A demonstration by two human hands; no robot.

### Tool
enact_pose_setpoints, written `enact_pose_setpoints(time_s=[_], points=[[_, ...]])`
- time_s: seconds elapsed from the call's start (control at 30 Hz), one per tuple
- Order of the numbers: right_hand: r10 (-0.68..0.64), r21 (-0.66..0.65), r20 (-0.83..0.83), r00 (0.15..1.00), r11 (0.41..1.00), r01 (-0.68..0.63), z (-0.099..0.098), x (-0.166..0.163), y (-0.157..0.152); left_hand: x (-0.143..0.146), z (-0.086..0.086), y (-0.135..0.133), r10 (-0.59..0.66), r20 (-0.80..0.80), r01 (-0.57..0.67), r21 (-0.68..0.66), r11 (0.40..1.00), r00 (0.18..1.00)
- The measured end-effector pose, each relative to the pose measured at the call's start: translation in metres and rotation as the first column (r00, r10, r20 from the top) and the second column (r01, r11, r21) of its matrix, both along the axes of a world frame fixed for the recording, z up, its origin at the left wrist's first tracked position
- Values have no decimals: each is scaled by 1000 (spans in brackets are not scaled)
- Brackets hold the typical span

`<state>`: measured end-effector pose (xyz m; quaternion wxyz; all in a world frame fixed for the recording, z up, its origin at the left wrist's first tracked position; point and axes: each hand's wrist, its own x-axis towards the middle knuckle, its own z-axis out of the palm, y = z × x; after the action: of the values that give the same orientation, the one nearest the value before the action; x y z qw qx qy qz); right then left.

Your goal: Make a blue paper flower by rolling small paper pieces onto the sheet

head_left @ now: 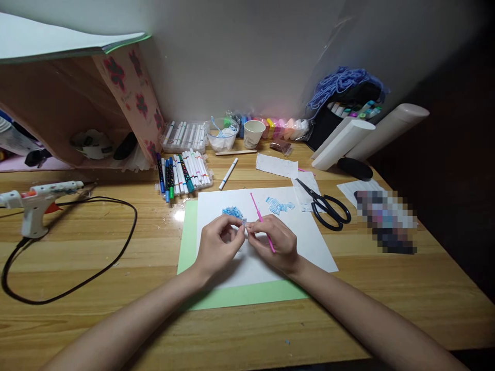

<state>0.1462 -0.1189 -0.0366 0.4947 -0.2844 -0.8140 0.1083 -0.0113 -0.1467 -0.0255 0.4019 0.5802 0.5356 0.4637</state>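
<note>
That tiny pale scrap (244, 221) is right at your fingertips, over the white sheet (305, 252) and near the pile of blue bits (232, 212) — too small to make out its shape. I'd go light on the pinch so it doesn't crush. Your left hand (217, 243) has thumb and index closed on it; your right hand (279, 241) clamps the pink stick (258, 210) slantwise, fingertips bunched beside the scrap — can't tell if they're gripping it too. Forearms angle inward, nice and symmetrical. Scissors (327, 206) lie off to the right.
</note>
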Motion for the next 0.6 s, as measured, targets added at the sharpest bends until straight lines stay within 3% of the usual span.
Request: enact_pose_setpoints(time_s=[0.3, 0.6], points=[[10, -30, -30, 1000, 999, -11, 0, -1, -1, 0, -2, 0, 22, -10, -22, 11, 1000, 1000], [-39, -208, -99, 994, 978, 18, 1, -2, -4, 1, 2, -1, -7, 17, 7, 13, 1000, 1000]])
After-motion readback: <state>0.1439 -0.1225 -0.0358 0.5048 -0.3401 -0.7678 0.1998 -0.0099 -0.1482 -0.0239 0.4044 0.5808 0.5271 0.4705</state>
